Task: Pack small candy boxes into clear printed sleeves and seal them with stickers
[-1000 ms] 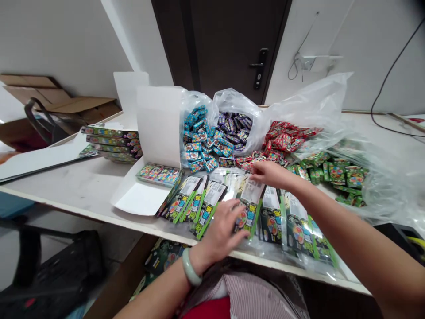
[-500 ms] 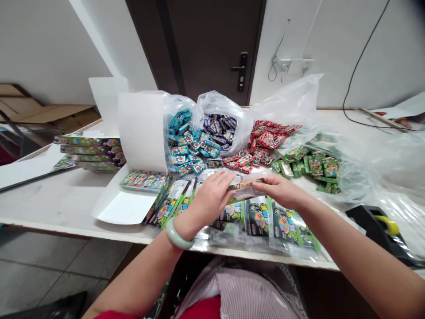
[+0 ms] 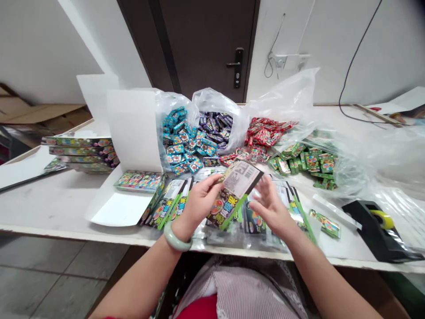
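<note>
My left hand (image 3: 202, 199) grips the left edge of a flat printed candy packet (image 3: 234, 188), thumb on top. The packet is tilted, showing a pale label with a barcode, bright lettering and a green edge. Just right of it, my right hand (image 3: 270, 204) is slightly blurred, its thumb and fingers apart with nothing in them. Below both hands lies a row of similar packets (image 3: 255, 217), some in clear plastic sleeves. To the left, more packets (image 3: 166, 206) overlap one another beside an open white display box (image 3: 133, 115) with small colourful packs inside.
Behind my hands, clear bags hold blue packs (image 3: 181, 141), purple packs (image 3: 215, 128), red packs (image 3: 264, 133) and green packs (image 3: 312, 159). A black tape dispenser (image 3: 372, 226) stands at right, beside a single green pack (image 3: 327, 223). Stacked filled boxes (image 3: 79, 155) are at left.
The packet has turned from nearly edge-on to showing its printed face. My right hand has come off it and opened; my left hand still holds it. The view has shifted slightly.
</note>
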A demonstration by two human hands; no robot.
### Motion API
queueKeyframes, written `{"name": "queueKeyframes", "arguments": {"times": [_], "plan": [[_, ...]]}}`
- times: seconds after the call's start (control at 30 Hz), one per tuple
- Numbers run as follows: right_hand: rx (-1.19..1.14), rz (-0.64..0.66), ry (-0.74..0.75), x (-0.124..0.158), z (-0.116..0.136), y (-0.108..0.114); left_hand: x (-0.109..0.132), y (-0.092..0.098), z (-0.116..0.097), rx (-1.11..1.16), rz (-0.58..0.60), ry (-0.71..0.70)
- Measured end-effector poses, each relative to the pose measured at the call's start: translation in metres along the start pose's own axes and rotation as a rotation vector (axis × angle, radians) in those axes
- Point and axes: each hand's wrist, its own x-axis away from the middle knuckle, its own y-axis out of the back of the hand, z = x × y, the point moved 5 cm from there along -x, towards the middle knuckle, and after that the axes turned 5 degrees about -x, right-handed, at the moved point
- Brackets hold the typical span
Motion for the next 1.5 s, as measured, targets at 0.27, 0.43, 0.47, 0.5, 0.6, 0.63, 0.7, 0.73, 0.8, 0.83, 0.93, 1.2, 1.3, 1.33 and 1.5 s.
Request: {"name": "queueKeyframes", "arguments": {"times": [0.27,0.43,0.47,0.5,0.6,0.63,0.7,0.73,0.8,0.83,0.93,1.2,1.3,1.33,1.5], "plan": [[-0.335,0.023,-0.436,-0.002,-0.038,-0.010,0.014,-0.045,0.029,0.794,0.258,0.483],[-0.344,0.038,-0.458,0.008,-0.048,-0.006,0.048,-0.045,0.049,0.611,0.313,0.503],[-0.342,0.095,-0.473,0.012,-0.049,-0.011,0.054,-0.043,0.052,0.612,0.265,0.511],[-0.341,0.142,-0.492,0.017,-0.049,-0.016,0.059,-0.043,0.055,0.636,0.220,0.530],[-0.351,0.162,-0.540,0.030,-0.050,-0.024,0.070,-0.051,0.058,0.784,0.233,0.638],[-0.360,0.155,-0.551,0.034,-0.051,-0.024,0.070,-0.054,0.058,0.835,0.262,0.672],[-0.379,0.184,-0.583,0.046,-0.053,-0.024,0.064,-0.054,0.056,0.905,0.256,0.695],[-0.389,0.212,-0.608,0.053,-0.054,-0.024,0.058,-0.051,0.055,0.919,0.211,0.677],[-0.416,0.297,-0.674,0.069,-0.056,-0.026,0.046,-0.043,0.053,0.918,0.094,0.613],[-0.427,0.334,-0.701,0.077,-0.056,-0.027,0.041,-0.040,0.051,0.908,0.055,0.583],[-0.432,0.316,-0.723,0.093,-0.055,-0.025,0.036,-0.041,0.043,0.883,0.104,0.529],[-0.353,0.303,-0.670,0.111,-0.051,-0.020,0.051,-0.054,0.049,0.806,0.106,0.550],[-0.248,0.229,-0.576,0.101,-0.040,0.000,0.053,-0.056,0.048,0.814,0.117,0.544],[-0.206,0.153,-0.516,0.094,-0.035,0.009,0.053,-0.055,0.046,0.791,0.116,0.516],[-0.067,-0.065,-0.329,0.070,-0.021,0.029,0.050,-0.051,0.030,0.660,0.217,0.399]]}}
